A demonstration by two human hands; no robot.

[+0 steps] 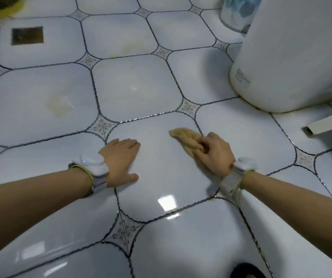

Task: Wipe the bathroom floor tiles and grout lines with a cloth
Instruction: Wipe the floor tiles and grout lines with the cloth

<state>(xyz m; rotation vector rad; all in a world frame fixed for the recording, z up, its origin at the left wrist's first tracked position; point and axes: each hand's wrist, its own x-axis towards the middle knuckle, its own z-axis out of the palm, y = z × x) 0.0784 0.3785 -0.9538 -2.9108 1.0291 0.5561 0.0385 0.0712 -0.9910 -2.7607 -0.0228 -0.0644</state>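
Right hand (214, 152) clenched round tan cloth (187, 138), bunched on a pale floor tile (161, 177) beside a dark grout line (199, 130). Left hand (121, 159) released, flat on the same tile (fingers straight). Toilet base (293, 63) upper right.

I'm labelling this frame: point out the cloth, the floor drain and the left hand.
cloth (183, 137): head view, its bare tan fold.
floor drain (27, 35): head view, middle of its dark square.
left hand (121, 157): head view, back of hand.

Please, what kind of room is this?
Most likely a bathroom: glossy floor tiles with dark grout, a square floor drain, and what looks like a white toilet base.
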